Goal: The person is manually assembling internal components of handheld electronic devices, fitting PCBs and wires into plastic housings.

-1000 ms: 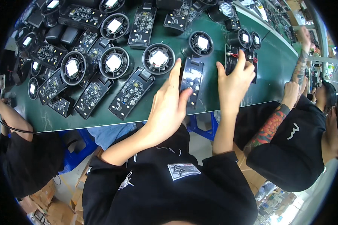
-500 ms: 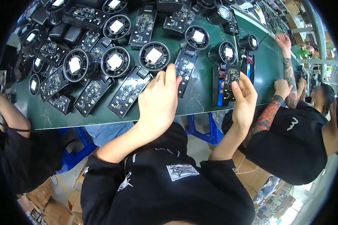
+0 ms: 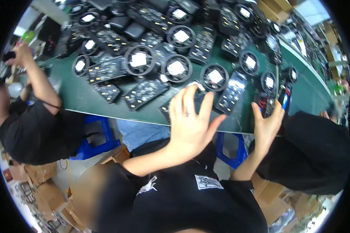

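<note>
My left hand [image 3: 191, 122] is open, fingers spread, above a black fan unit whose circuit-board handle it mostly hides. That unit's round fan head [image 3: 214, 77], with a white square at its hub, lies just beyond the fingertips. My right hand [image 3: 269, 123] has its thumb and fingers on either side of a dark circuit board [image 3: 268, 108] and grips it at the table's near edge. Red wires [image 3: 262, 102] show beside the board, and another round fan head [image 3: 267, 81] sits just beyond. Between my hands lies a fan unit's circuit-board handle [image 3: 231, 93].
Many similar black fan units [image 3: 140, 60] crowd the green table [image 3: 76, 99], some stacked at the back. An opened housing with a blue battery [image 3: 286, 99] is right of my right hand. Co-workers sit on both sides; one raised forearm [image 3: 39, 79] is at left. Blue stools [image 3: 93, 136] stand below.
The view has swung left, so the table's things appear farther right. My left hand has come off the fan unit and spread open. My right hand stays at the circuit board.
</note>
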Motion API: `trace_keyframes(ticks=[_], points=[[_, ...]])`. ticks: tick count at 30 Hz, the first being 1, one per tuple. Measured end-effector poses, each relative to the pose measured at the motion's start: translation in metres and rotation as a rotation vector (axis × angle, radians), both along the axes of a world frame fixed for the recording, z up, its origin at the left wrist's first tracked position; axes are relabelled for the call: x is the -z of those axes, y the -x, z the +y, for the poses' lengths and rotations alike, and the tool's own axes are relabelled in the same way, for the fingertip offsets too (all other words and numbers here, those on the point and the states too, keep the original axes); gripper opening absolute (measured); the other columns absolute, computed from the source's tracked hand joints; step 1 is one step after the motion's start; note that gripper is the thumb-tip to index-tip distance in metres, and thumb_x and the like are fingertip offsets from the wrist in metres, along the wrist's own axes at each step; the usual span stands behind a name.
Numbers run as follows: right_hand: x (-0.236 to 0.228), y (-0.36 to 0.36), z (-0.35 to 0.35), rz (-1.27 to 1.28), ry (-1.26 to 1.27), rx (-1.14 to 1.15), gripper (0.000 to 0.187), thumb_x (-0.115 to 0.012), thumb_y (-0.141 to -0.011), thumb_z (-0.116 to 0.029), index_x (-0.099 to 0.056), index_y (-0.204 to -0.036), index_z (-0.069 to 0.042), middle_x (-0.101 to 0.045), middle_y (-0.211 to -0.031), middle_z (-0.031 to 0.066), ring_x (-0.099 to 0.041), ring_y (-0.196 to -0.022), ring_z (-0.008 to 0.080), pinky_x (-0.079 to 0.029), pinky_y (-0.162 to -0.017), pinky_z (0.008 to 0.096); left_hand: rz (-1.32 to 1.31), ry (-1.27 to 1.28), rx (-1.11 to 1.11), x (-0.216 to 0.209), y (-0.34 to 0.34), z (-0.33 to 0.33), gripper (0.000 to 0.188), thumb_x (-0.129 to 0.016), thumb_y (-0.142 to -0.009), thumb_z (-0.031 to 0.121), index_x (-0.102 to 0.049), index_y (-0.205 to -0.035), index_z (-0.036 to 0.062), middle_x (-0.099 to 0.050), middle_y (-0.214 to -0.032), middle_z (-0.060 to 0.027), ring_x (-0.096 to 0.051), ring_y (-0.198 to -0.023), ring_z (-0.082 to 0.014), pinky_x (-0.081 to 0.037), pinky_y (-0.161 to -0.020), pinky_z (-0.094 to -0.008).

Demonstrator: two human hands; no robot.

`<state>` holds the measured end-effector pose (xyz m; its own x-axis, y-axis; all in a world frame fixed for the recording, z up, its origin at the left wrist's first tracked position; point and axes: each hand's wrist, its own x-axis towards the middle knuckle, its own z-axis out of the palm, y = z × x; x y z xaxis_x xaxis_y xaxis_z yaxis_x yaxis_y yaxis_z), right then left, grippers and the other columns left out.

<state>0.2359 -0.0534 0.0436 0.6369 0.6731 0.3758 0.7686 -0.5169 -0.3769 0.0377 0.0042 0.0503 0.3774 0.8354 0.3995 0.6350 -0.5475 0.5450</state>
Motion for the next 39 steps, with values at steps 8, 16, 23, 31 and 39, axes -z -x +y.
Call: trace_keyframes(ticks=[8,16,23,31,39], points=[[0.005,0.005,-0.001,0.020,0.095,0.007,0.050,-0.066,-0.085,-0.024,-0.048,-0.122,0.003,-0.055,-0.116,0.0252,-0.053,-0.106,0.0436,-0.043,-0.086,0.0460,0.158,0.077,-0.068,0.023,-0.047,-0.005,0.083,-0.070,-0.061,0.062,-0.058,-0.102,-0.0085,-0.026,-0.137,-0.0438,-0.026,-0.130,-0.0545,-0.023,-0.097,-0.0685],[0.013,0.014,0.006,-0.061,0.080,0.051,0.046,-0.065,-0.085,-0.023,-0.049,-0.120,0.002,-0.057,-0.108,0.0218,-0.056,-0.101,0.0403,-0.045,-0.081,0.0462,0.425,0.077,-0.240,0.034,-0.084,0.014,0.063,-0.075,-0.065,0.042,-0.057,-0.107,-0.0025,-0.035,-0.136,-0.0351,-0.033,-0.128,-0.0460,-0.033,-0.096,-0.0617],[0.023,0.002,0.002,-0.085,-0.020,-0.007,0.046,-0.064,-0.086,-0.024,-0.049,-0.120,0.001,-0.057,-0.107,0.0220,-0.055,-0.100,0.0413,-0.044,-0.081,0.0460,-0.044,0.409,0.155,-0.011,0.024,0.006,0.051,-0.073,-0.061,0.034,-0.061,-0.098,0.0017,-0.042,-0.105,-0.0219,-0.045,-0.102,-0.0389,-0.040,-0.084,-0.0488],[0.012,0.013,0.005,-0.083,0.043,0.073,0.042,-0.062,-0.087,-0.026,-0.050,-0.120,-0.002,-0.058,-0.107,0.0183,-0.061,-0.090,0.0407,-0.048,-0.072,0.0468,-0.526,0.310,-0.523,-0.080,0.206,0.003,0.038,-0.071,-0.075,0.026,-0.055,-0.091,-0.0033,-0.049,-0.092,-0.0074,-0.049,-0.082,-0.0138,-0.039,-0.073,-0.0262],[0.008,0.016,0.006,-0.047,0.016,0.059,0.043,-0.063,-0.087,-0.025,-0.050,-0.121,-0.003,-0.058,-0.108,0.0172,-0.061,-0.091,0.0402,-0.049,-0.073,0.0464,-0.562,0.288,-0.835,0.000,0.259,0.105,0.045,-0.065,-0.084,0.038,-0.064,-0.083,-0.0067,-0.046,-0.063,0.0003,-0.040,-0.062,-0.0101,-0.035,-0.056,-0.0278]])
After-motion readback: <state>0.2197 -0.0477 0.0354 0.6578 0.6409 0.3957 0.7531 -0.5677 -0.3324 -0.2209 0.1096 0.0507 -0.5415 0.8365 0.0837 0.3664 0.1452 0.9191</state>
